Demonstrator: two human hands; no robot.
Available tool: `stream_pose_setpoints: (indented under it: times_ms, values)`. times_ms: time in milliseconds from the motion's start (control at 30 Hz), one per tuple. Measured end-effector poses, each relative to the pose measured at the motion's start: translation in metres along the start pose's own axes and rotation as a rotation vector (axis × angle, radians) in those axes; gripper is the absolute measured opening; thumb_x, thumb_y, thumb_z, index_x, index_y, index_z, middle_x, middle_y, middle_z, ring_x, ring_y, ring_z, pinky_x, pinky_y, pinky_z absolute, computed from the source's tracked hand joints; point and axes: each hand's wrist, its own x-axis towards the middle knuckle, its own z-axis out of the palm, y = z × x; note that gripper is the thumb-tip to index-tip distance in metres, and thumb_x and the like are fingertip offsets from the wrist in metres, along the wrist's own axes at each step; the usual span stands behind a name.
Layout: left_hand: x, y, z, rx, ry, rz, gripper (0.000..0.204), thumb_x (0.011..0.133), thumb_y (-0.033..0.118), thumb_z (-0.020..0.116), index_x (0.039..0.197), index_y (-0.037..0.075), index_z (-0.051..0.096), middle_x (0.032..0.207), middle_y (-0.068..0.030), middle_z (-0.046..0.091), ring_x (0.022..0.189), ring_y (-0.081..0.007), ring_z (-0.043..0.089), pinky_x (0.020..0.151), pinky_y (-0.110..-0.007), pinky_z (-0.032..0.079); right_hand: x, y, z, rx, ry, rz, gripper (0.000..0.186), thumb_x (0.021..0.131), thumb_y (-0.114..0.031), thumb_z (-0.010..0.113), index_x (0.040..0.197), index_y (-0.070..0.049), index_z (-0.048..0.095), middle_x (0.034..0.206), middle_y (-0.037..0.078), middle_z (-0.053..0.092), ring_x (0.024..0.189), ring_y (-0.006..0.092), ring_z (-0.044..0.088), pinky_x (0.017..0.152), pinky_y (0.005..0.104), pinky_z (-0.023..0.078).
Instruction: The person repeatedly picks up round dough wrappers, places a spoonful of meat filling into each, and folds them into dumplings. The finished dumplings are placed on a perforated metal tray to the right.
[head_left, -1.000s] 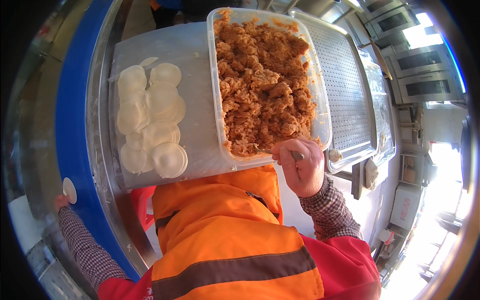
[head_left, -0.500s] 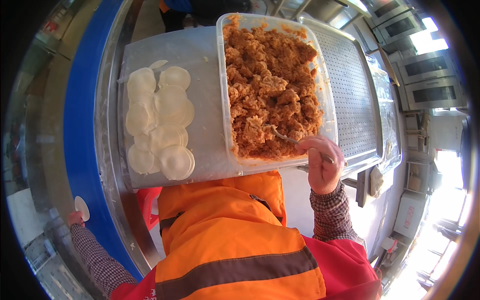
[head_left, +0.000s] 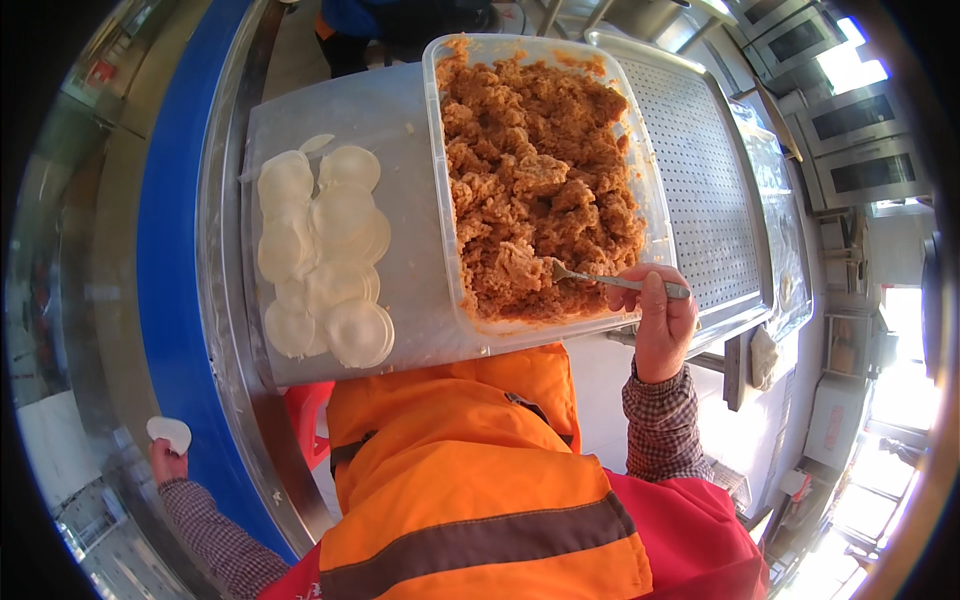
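My right hand (head_left: pixel 662 318) grips a metal spoon (head_left: pixel 620 281) by its handle. The spoon's far end sits in reddish-brown minced filling (head_left: pixel 540 170), which fills a clear plastic tub (head_left: pixel 437 130). Out at the far left, my left hand (head_left: pixel 168 460) holds a round, pale dough wrapper (head_left: pixel 170 432) by its edge, beside a blue strip. Overlapping stacks of similar dough wrappers (head_left: pixel 345 225) lie on the board (head_left: pixel 412 220) left of the tub.
Right of the tub lies a perforated metal tray (head_left: pixel 700 180). A metal-edged blue strip (head_left: pixel 175 250) runs along the left. A red plastic stool (head_left: pixel 308 415) stands below the board, and oven-like units (head_left: pixel 860 150) are at the far right.
My left hand has tilted the dough wrapper and shifted slightly right and down. The spoon in my right hand has turned flatter, its tip still in the filling.
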Motion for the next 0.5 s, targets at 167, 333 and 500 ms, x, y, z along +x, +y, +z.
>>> stream_pose_setpoints:
  times_ms: [167, 333, 500]
  values:
    - [-0.11, 0.023, 0.207, -0.226, -0.389, 0.09, 0.056, 0.074, 0.005, 0.05, 0.13, -0.004, 0.045, 0.126, -0.0183, 0.055, 0.119, -0.0335, 0.052, 0.103, -0.047, 0.04, -0.002, -0.002, 0.001, 0.005, 0.087, -0.061, 0.025, 0.1, -0.014, 0.044, 0.095, 0.004, 0.061, 0.078, 0.011, 0.067, 0.068, 0.013, 0.061, 0.064, 0.0248, 0.049]
    - [-0.185, -0.008, 0.39, -0.354, -0.772, -0.109, 0.055, 0.074, 0.002, 0.047, 0.128, -0.004, 0.047, 0.124, -0.0193, 0.055, 0.116, -0.0335, 0.055, 0.095, -0.046, 0.048, -0.005, -0.015, 0.005, 0.022, 0.106, -0.245, 0.022, 0.098, -0.009, 0.042, 0.097, 0.005, 0.059, 0.083, 0.014, 0.066, 0.071, 0.0163, 0.064, 0.064, 0.0266, 0.051]
    - [-0.261, -0.011, 0.511, -0.268, -1.098, -0.457, 0.041, 0.091, 0.019, 0.053, 0.128, 0.002, 0.048, 0.121, -0.013, 0.058, 0.112, -0.0294, 0.057, 0.091, -0.043, 0.052, -0.006, -0.034, 0.002, 0.047, 0.158, -0.442, 0.02, 0.096, -0.006, 0.041, 0.095, 0.005, 0.057, 0.083, 0.015, 0.064, 0.067, 0.0193, 0.063, 0.062, 0.0284, 0.05]
